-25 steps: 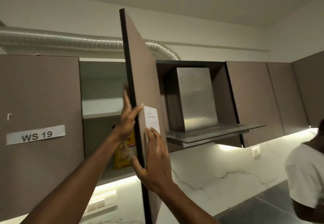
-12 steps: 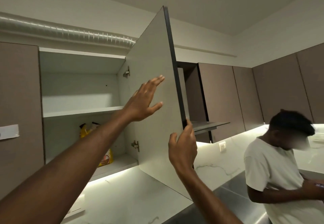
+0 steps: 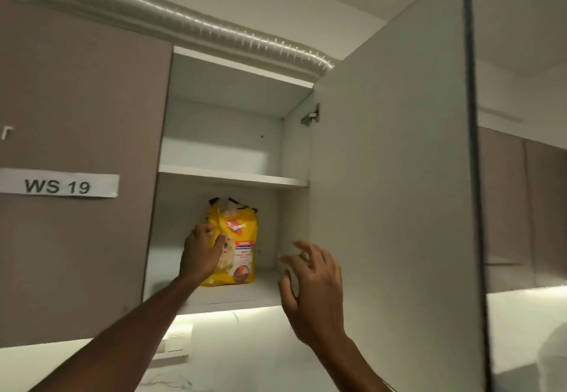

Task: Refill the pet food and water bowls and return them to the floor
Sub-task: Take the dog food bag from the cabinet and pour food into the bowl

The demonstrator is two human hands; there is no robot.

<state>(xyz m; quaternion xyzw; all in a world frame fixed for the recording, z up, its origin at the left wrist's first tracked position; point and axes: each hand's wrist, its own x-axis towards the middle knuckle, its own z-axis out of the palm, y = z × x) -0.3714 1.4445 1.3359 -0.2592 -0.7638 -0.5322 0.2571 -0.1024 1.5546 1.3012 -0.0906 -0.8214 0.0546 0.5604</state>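
Wall cabinet (image 3: 233, 180), door (image 3: 389, 176) swung open | left hand (image 3: 201, 255) gripping yellow food bag (image 3: 237, 242) | right hand (image 3: 313, 287) spread, empty

The cabinet door (image 3: 386, 176), only partly swung out a second ago, now stands fully open at 3 o'clock, and neither hand touches it any longer. The left hand (image 3: 201, 253) has left the door's inner face and now reaches into the lower compartment, its fingers closed around the left side of the yellow pet food bag (image 3: 237, 244) near 7 o'clock of centre. The right hand (image 3: 313, 287) has let go of the door's edge and hangs loose, fingers spread, at 5 o'clock in front of the cabinet. The person in the white shirt has slipped almost out of view.
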